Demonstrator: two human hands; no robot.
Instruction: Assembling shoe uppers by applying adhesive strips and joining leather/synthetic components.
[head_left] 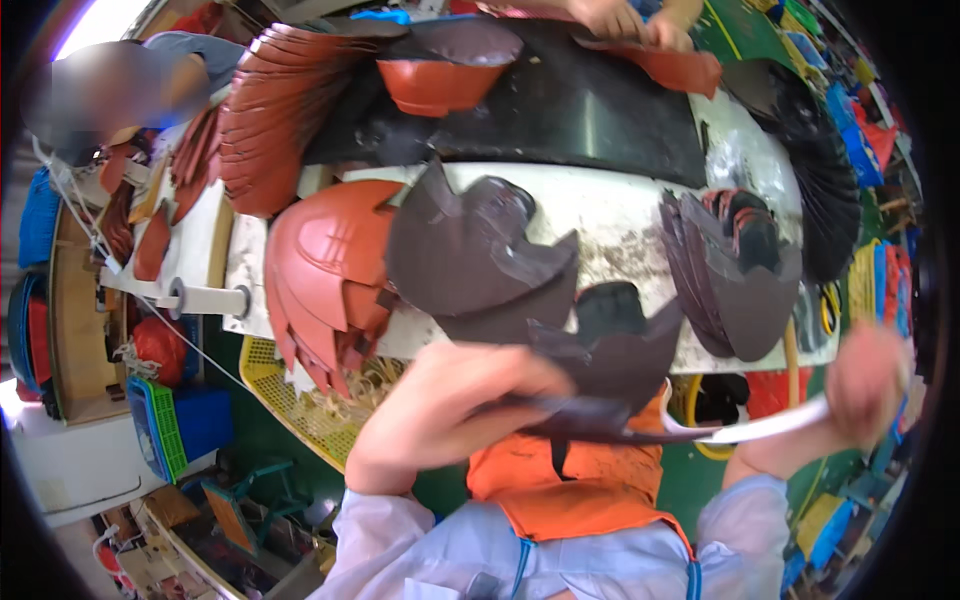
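Note:
My left hand [455,405] is closed on the edge of a dark brown shoe-upper piece [590,422], held low in front of my orange apron [570,480]. From the piece's right end a white strip [775,424] runs up to my right hand [868,385], blurred but closed around its end. Just beyond lies a dark cut piece [620,360] with a black lining. Farther up the table sit overlapping dark brown pieces [470,250], a fanned stack of reddish-brown pieces [335,260], and a dark stack [740,280] at the right.
A black mat [570,120] crosses the white table [610,230]. A reddish-brown row [265,120] and black row [820,170] flank it. Across the mat, another person's hands [640,22] hold a reddish piece [660,68]. A yellow basket [290,410] stands below the table's left edge.

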